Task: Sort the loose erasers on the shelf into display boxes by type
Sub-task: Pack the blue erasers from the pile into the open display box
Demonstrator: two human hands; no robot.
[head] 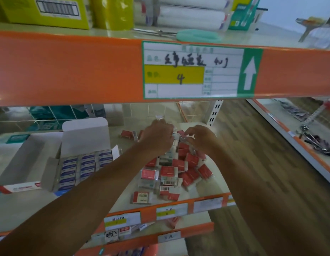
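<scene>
Glossy shelf (114, 138), boxy erasers (168, 171) — right hand (202, 138) pinching

An orange shelf beam (68, 69) crosses the top of the view and carries a price label (191, 71) with handwritten characters, a yellow field marked "4" and a white arrow (249, 72) on green. Above it sit yellow-green packages (46, 13), white wrapped rolls (191, 15), a teal carton (241, 15) and teal-handled scissors (197, 35). To the right, across wood-pattern flooring (252, 145), a neighbouring rack (289, 117) holds metal utensils (315, 141).
</scene>
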